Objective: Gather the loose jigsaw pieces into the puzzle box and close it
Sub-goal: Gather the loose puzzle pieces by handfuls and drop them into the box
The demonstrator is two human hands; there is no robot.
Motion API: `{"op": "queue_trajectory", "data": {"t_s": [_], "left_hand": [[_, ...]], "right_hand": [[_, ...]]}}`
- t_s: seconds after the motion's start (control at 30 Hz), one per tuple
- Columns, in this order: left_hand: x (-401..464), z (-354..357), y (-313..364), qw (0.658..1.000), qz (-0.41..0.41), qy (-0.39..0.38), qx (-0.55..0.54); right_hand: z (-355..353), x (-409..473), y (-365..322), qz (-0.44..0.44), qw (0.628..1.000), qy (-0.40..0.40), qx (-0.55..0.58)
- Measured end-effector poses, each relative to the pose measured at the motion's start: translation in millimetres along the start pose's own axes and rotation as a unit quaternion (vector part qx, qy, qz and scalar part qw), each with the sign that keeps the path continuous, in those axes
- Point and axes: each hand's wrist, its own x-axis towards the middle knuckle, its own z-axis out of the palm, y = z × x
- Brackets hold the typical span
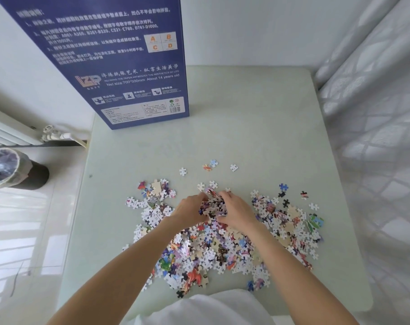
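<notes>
A wide scatter of loose jigsaw pieces (pixel 222 245) covers the near half of the pale green table (pixel 258 137). At the far side of the pile, my left hand (pixel 190 208) and my right hand (pixel 237 209) cup a heap of pieces (pixel 214 205) between them, fingers curled round it. The tall blue puzzle box (pixel 119 66) stands upright at the table's back left, its printed back facing me. A few stray pieces (pixel 210 165) lie beyond my hands.
A white wall runs behind the table. A quilted white mattress (pixel 375 137) borders the right edge. On the floor to the left are a radiator (pixel 9 132) and a lined waste bin (pixel 4 167).
</notes>
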Motion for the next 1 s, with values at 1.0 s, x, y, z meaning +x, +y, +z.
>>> {"op": "queue_trajectory", "data": {"t_s": [1.0], "left_hand": [[-17.9,-35.6,-39.0,0.990,-0.060,0.119,-0.053]], "right_hand": [[-24.1,-7.5,-8.2,0.051,0.984,0.132,0.106]]}}
